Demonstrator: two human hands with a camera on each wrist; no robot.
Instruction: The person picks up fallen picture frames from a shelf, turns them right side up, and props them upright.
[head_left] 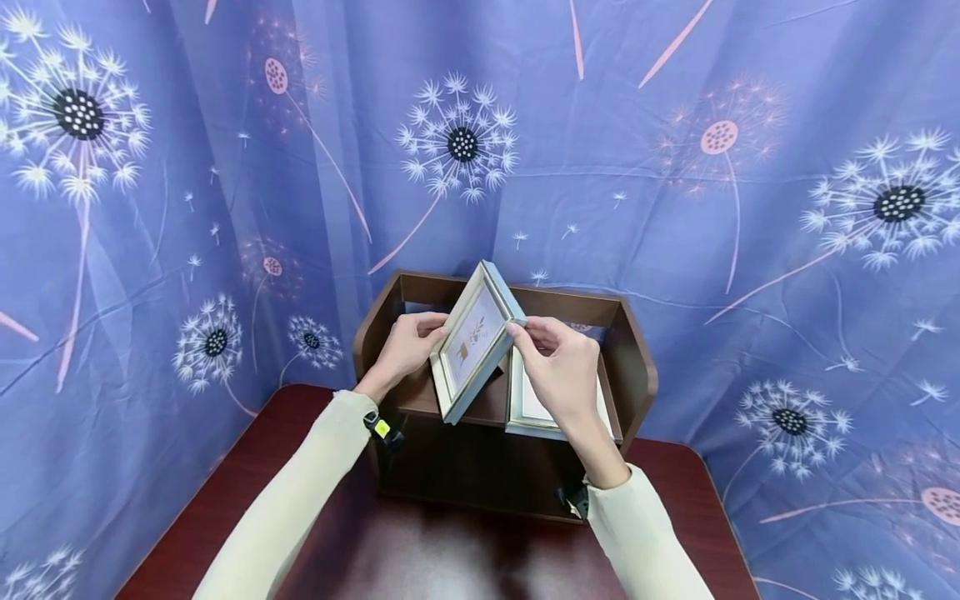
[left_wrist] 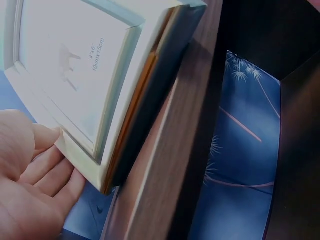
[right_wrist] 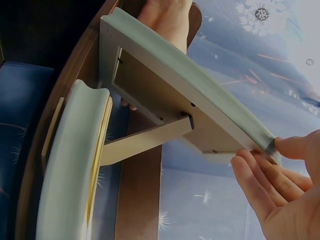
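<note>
Our left hand (head_left: 405,346) sits at the left edge of the tilted picture frame (head_left: 474,337), fingers curled onto that edge; in the left wrist view the fingers (left_wrist: 50,172) lie close together, nearly straight, tips touching the frame's pale border (left_wrist: 80,155). The frame leans steeply, lower corner down on the upper shelf of the dark wooden desk organiser (head_left: 637,367), glass side toward us, showing a small printed insert.

From behind, in the right wrist view, the frame's back panel (right_wrist: 165,95) shows its stand leg (right_wrist: 145,142) swung out.

Our right hand (head_left: 558,371) pinches the frame's upper right corner, thumb and fingertips closed on it; the right wrist view shows the thumb (right_wrist: 295,147) on the edge, the other fingers (right_wrist: 260,182) together just below.

A second pale frame (head_left: 536,412) lies on the shelf, just right of the tilted one, partly under our right hand.

The organiser stands on a reddish-brown table (head_left: 225,508) before a blue dandelion-print cloth (head_left: 750,208).
</note>
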